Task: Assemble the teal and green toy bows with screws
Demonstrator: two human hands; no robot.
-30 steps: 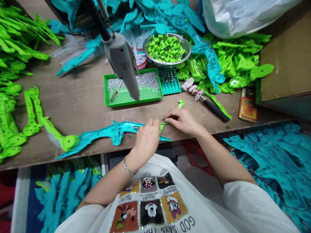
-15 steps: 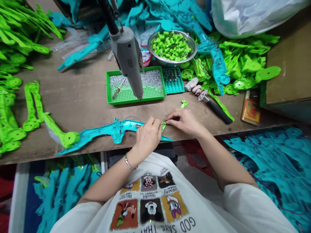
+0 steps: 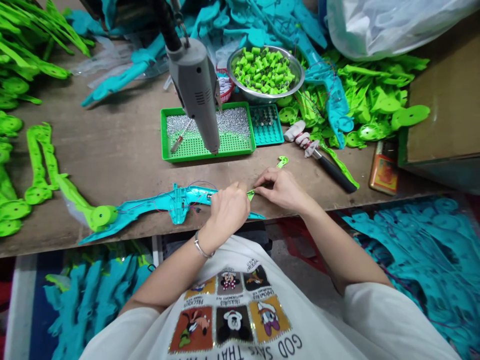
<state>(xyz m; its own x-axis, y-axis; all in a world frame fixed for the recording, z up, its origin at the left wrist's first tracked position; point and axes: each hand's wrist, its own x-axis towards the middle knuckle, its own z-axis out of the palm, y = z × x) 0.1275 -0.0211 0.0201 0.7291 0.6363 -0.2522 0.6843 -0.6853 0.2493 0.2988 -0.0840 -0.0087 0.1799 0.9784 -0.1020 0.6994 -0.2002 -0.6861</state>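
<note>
A blue plastic bow-shaped shell with thin wires lies along the table's front edge. Over its right arm my left hand is closed, fingers curled down; what they grip is hidden. A small green plastic piece shows between my two hands. My right hand pinches its end with thumb and forefinger. Just beyond my right hand is a small green hooked part. At the shell's left end rests a green arm with a round disc.
A grey electric screwdriver hangs over a green tray of screws. Behind are a metal bowl of green pieces and a small blue tray. A black-handled tool lies right. Green parts are piled left.
The view has shifted slightly, so the table's things sit a little further left. Both hands stay almost in place at the small green piece.
</note>
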